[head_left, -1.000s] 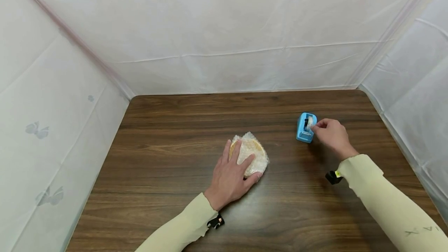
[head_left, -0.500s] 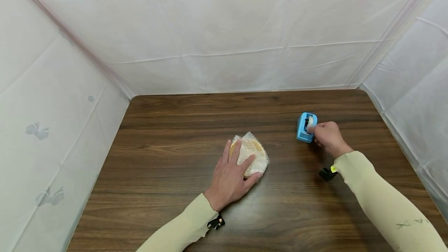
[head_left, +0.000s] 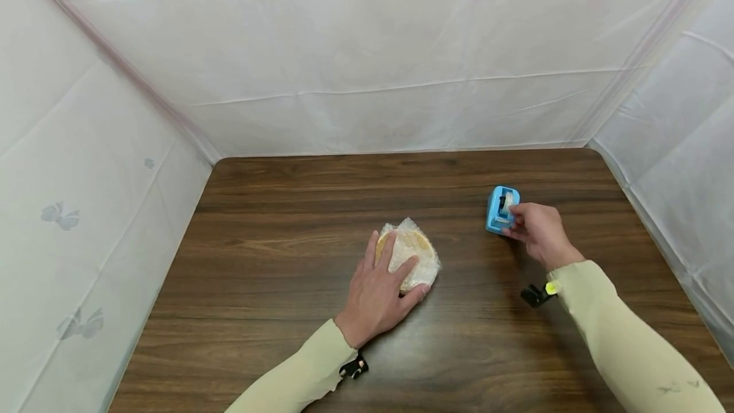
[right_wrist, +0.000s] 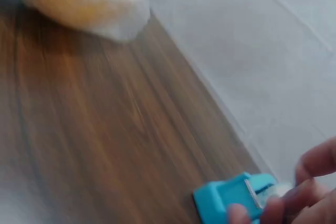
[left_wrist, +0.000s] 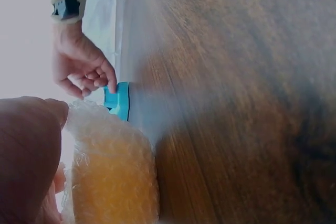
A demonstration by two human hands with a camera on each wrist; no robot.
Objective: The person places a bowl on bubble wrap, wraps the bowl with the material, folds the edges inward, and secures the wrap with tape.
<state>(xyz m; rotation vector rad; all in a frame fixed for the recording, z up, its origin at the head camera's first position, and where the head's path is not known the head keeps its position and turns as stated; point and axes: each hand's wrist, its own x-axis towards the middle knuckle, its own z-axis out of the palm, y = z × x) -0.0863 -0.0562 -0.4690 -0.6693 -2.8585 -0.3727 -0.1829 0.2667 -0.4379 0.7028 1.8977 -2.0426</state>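
A round yellow-edged object wrapped in bubble wrap [head_left: 415,253] lies on the wooden table. My left hand [head_left: 375,295] rests on its left side with fingers spread; the left wrist view shows the yellow body through the wrap [left_wrist: 115,177]. Farther right stands a small blue tape dispenser [head_left: 497,218] with a roll of clear tape in it. My right hand [head_left: 541,231] grips it from the right, thumb and finger at the tape roll, other fingertips by the front edge. In the right wrist view the fingers partly cover the tape and dispenser [right_wrist: 215,203].
The dark wooden table [head_left: 258,241] has a far edge close to a white cloth wall [head_left: 373,81]. More cloth hangs at the left [head_left: 74,177] and right. A black wrist camera [head_left: 536,295] sits below the right wrist.
My right hand first reached in over the dispenser's front, then drew back slightly, its fingers now at the roll and front edge. The left hand and wrapped object have stayed put.
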